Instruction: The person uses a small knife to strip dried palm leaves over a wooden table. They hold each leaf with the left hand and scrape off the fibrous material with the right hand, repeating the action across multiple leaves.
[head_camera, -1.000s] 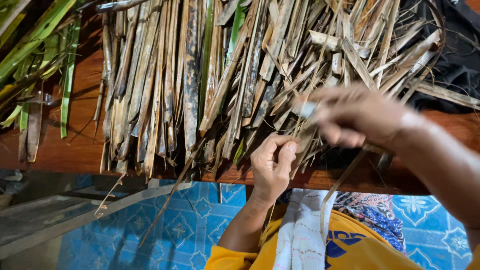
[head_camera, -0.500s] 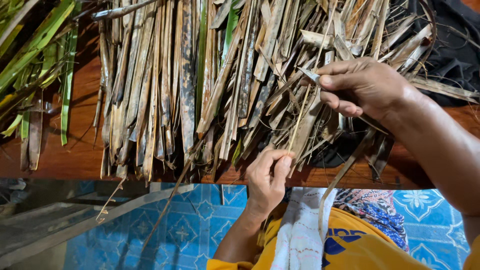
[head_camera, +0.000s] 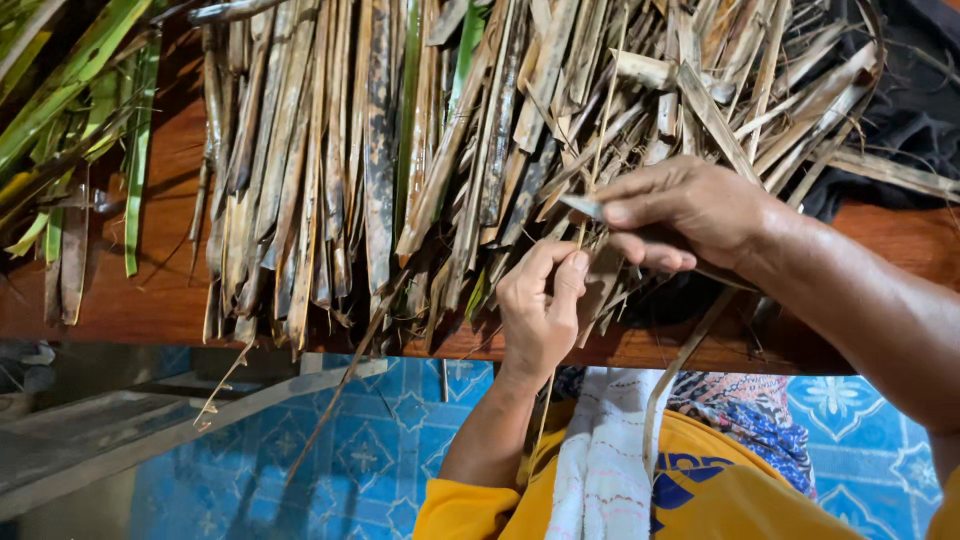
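My left hand (head_camera: 540, 312) is closed on a thin pale leaf rib (head_camera: 604, 120) at the near edge of the wooden table (head_camera: 170, 290). The rib runs from the leaf pile down past my fist toward my lap. My right hand (head_camera: 690, 215) is just above and to the right, pinching a small knife whose blade tip (head_camera: 580, 206) lies against the rib. A dark leaf strip hangs from under the right hand over the table edge. Both hands rest over a heap of dry brown palm leaf strips (head_camera: 380, 170).
Fresh green leaves (head_camera: 70, 110) lie at the table's far left. A dark cloth (head_camera: 910, 110) sits at the right. Below the table edge are a blue patterned floor (head_camera: 400, 440), a white cloth (head_camera: 600, 460) on my lap and a grey step (head_camera: 90, 440) at left.
My right hand rose away from the left hand along the rib, then came back down close to it. My left hand kept its grip at the table edge.
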